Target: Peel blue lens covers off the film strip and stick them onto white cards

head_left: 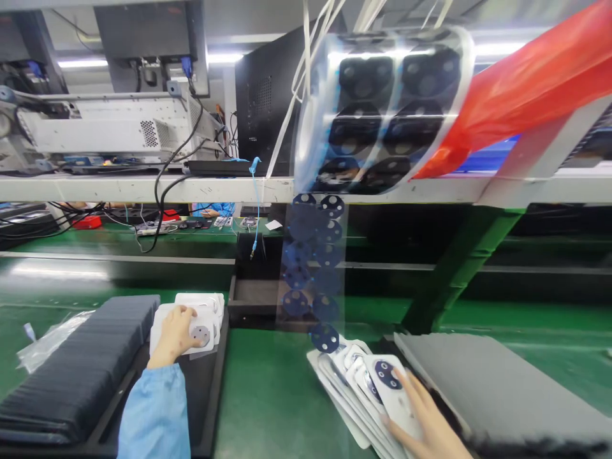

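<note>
— Where the head view looks down at the green worktop (277,395), what on the left?

— Left hand (174,335) in a blue sleeve (155,411), palm down, fingers (189,313) loosely spread and resting on a small stack of white plates (203,319) with a round grey disc in the middle. Stack sitting at the far end of a black tray (210,395), just beside a long row of dark flat sheets (81,370).

— And on the right?

— Right hand (425,421) flat on the top white plate of a fanned pile (363,389) near the lower edge, fingers (411,389) stretched out and pressed down, not pinching anything. Blue perforated discs on those plates. Grey foam pad (492,389) just beside the pile.

— Above?

— Clear strip of blue discs (310,268) hanging down to the pile, curling up over a shelf rail (143,188). Red plastic film (521,89) at the upper right.
</note>
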Demonstrator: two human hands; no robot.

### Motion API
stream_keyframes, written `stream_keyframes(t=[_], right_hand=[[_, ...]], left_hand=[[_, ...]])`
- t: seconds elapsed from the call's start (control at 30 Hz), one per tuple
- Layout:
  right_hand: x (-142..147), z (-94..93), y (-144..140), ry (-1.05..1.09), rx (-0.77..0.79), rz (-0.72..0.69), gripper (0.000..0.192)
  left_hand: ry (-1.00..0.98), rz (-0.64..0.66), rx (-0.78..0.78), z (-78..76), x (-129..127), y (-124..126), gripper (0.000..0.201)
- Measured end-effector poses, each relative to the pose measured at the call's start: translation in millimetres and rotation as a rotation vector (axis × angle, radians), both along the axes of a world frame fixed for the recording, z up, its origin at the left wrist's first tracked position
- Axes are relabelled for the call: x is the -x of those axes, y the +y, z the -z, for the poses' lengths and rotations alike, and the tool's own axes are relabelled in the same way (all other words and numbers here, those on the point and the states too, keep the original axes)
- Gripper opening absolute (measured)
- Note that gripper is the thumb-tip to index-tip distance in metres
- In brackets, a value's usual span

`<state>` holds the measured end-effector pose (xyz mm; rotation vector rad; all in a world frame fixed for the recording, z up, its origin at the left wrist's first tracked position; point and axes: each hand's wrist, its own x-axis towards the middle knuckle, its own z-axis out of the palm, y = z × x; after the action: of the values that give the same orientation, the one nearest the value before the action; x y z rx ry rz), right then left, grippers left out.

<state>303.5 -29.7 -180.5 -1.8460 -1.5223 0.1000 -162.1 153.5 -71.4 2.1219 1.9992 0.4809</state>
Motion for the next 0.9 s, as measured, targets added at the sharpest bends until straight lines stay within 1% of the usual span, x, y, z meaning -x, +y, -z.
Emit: stream_keyframes(t=[0.03,0.07,0.1,0.13,0.17,0.23,0.3,0.37,0.43,0.5,0.57,0.67,0.73,0.8,0.9], right_hand=[[-2,11.5,1,0.024,0.015,-0.011,0.06],[-4,19.1,2,0.044,0.025,-0.017,0.062],[-5,22.4,3,0.064,0.04,-0.017,0.064],[-5,21.2,5,0.082,0.066,-0.024,0.067],[-6,15.9,7,0.097,0.095,-0.033,0.07],[-7,-3.8,13,0.116,0.142,-0.058,0.076],[-3,-29.5,19,0.131,0.147,-0.077,0.081],[5,-54.4,24,0.17,0.151,-0.106,0.08],[17,-74.2,27,0.241,0.146,-0.125,0.076],[31,-87.6,29,0.328,0.124,-0.162,0.072],[45,-96.2,31,0.45,0.108,-0.238,0.073],[62,-105.4,39,0.651,0.066,-0.387,0.09],[69,-111.7,47,0.716,0.021,-0.444,0.099],[74,-119.3,56,0.721,-0.014,-0.468,0.094],[82,-132.9,68,0.638,-0.074,-0.516,0.07]], left_hand=[[0.035,-0.018,-0.001,8.4,6,3,0.036],[0.063,-0.031,-0.004,15.8,10,6,0.032],[0.084,-0.038,-0.01,22.0,13,8,0.029],[0.098,-0.042,-0.015,27.1,15,11,0.027],[0.106,-0.043,-0.02,31.2,17,13,0.027],[0.105,-0.035,-0.028,36.9,22,19,0.026],[0.08,-0.018,-0.04,40.2,27,25,0.024],[0.035,-0.004,-0.061,41.9,32,28,0.022],[-0.027,-0.006,-0.094,42.2,36,29,0.02],[-0.102,-0.023,-0.133,40.7,38,28,0.019],[-0.189,-0.05,-0.168,37.2,37,26,0.016],[-0.337,-0.095,-0.203,28.5,33,23,0.017],[-0.447,-0.124,-0.221,20.6,29,20,0.02],[-0.57,-0.152,-0.235,10.9,22,17,0.026],[-0.791,-0.173,-0.235,-8.4,8,9,0.038]])
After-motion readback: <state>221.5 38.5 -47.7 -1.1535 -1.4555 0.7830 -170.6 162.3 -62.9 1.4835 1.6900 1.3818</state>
